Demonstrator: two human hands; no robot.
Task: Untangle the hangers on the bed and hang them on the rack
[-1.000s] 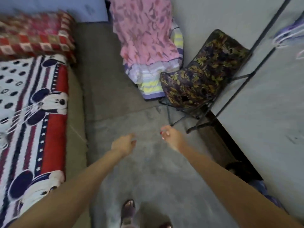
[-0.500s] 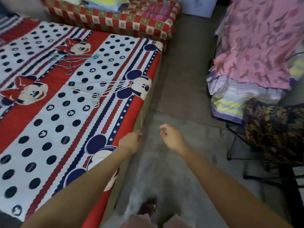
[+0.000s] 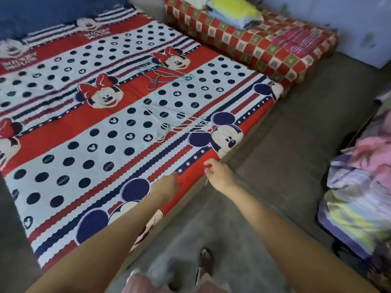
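Red bed edge, left hand, right hand empty, hangers beyond

I have one view only, from the head camera, wide-angle, looking forward and steeply down from standing height. It faces the bed from beside its near edge, close enough that both forearms reach in from the bottom. The floor runs right of the bed.
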